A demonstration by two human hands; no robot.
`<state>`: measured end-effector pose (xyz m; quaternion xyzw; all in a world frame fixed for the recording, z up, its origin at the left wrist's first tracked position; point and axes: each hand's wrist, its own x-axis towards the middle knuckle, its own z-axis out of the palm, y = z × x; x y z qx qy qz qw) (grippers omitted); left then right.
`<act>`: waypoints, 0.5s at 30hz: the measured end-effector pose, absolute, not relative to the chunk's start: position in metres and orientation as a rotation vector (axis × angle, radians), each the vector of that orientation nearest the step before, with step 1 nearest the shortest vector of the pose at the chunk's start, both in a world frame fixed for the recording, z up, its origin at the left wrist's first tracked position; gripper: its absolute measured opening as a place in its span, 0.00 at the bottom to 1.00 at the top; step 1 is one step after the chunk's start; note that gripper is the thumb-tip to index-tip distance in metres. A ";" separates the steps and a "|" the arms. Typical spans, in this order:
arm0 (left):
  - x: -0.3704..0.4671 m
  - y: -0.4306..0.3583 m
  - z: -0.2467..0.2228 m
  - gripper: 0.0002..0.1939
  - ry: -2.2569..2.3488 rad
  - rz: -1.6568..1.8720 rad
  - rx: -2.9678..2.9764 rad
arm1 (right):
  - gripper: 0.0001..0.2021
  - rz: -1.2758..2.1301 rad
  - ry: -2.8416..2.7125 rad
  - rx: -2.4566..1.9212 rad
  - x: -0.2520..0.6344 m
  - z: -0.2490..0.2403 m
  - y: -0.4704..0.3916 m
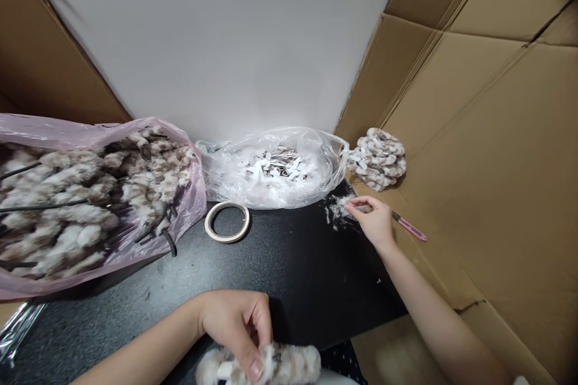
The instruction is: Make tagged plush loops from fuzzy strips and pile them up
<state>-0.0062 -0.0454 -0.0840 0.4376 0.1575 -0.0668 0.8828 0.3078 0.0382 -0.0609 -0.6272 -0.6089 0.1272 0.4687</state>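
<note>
My left hand (239,328) is closed on a fluffy brown-and-white bundle (293,364) at the bottom centre, its thumb pressed on the fur. At the right, my right hand (374,222) reaches over the table's far right corner, thumb and fingertips together at a small pile of loose white fluff (338,210). Whether anything is between those fingertips is too small to tell. Just beyond that hand lies a pink-handled tool (412,228). A roll of cream tape (246,230) lies flat on the black table (289,271) between the two hands and the bags.
A pink plastic bag (185,219) of furry strips with dark cords fills the left. Behind the tape is a clear bag (316,189) with white tags. A round furry bundle (382,159) sits at the back right. Cardboard walls (492,150) stand on both sides.
</note>
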 end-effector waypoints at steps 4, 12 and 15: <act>-0.006 -0.045 -0.081 0.15 0.314 -0.134 0.898 | 0.17 0.245 -1.949 -1.457 0.281 -0.062 0.006; -0.008 -0.046 -0.084 0.12 0.316 -0.104 0.825 | 0.38 0.489 -2.902 -1.222 0.237 -0.071 -0.041; -0.009 -0.047 -0.088 0.11 0.290 -0.102 0.828 | 0.38 0.345 -2.835 -1.472 0.257 -0.074 -0.019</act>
